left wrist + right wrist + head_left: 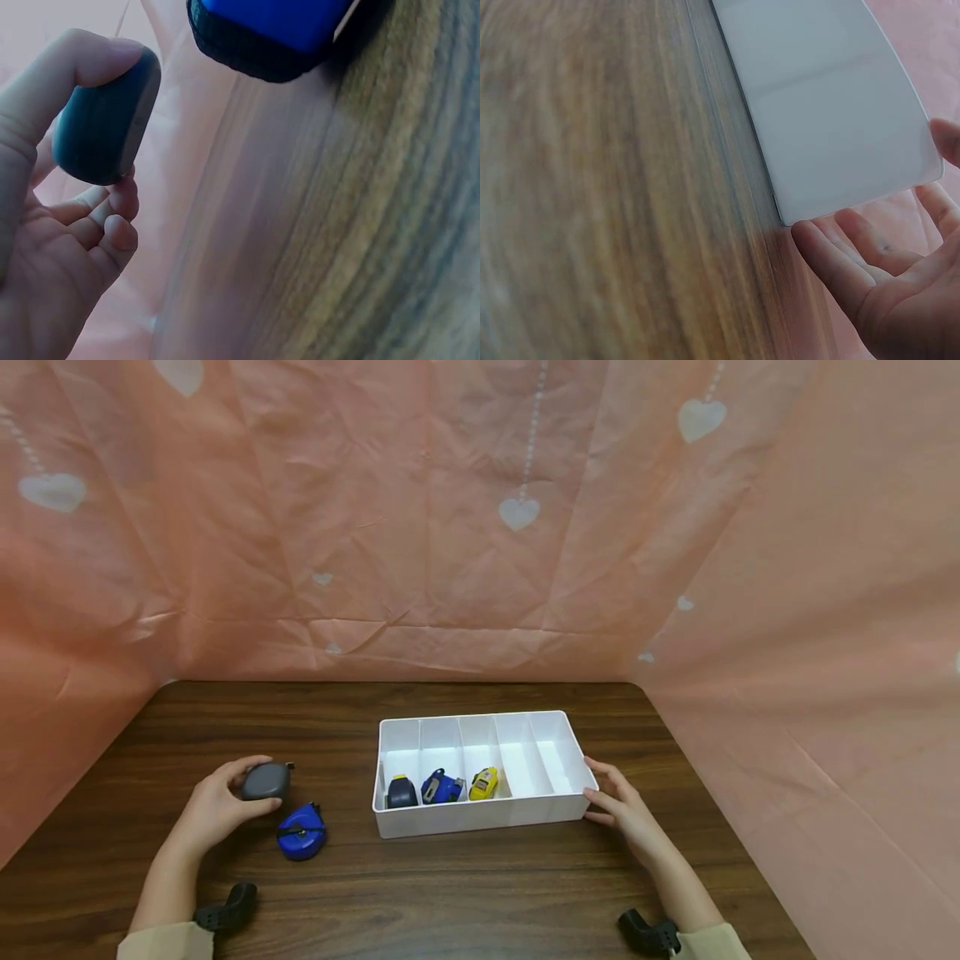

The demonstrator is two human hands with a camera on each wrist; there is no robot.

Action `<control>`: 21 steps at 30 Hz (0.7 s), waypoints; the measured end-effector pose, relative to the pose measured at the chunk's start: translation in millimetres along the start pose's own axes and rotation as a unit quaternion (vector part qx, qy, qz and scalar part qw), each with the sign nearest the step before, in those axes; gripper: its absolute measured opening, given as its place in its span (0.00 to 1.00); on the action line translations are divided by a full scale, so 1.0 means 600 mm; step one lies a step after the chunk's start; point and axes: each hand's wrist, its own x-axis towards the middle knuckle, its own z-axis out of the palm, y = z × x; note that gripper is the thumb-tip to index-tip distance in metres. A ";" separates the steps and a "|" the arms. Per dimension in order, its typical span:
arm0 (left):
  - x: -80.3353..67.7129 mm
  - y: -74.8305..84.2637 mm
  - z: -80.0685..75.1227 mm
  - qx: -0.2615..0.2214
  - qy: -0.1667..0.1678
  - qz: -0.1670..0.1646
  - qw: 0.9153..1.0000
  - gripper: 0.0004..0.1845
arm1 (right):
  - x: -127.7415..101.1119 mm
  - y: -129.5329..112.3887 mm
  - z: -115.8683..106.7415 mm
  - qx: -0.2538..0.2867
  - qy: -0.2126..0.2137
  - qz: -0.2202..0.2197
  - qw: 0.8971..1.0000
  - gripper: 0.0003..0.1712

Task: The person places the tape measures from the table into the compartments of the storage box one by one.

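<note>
My left hand (212,807) grips a dark grey rounded tape measure (264,781) between thumb and fingers; its small end hook sticks out at the right. A blue tape measure (302,833) with a black strap lies on the table just right of that hand. In the left wrist view, part of the blue tape measure (270,30) shows at the top. My right hand (624,810) touches the right end of a white divided box (480,815), fingers fairly straight against its end wall (840,142) and thumb by the rim corner.
In the box's left compartments sit a dark navy tape measure (401,792) with a yellow top, a blue one (442,787) and a yellow one (483,783), one in each. The wooden table (450,893) is bordered by pink cloth (420,527) behind and at the sides.
</note>
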 end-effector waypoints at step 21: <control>0.002 0.036 0.004 -0.010 0.063 -0.002 0.998 0.37 | 0.002 0.001 0.000 -0.001 0.001 0.002 1.000 0.32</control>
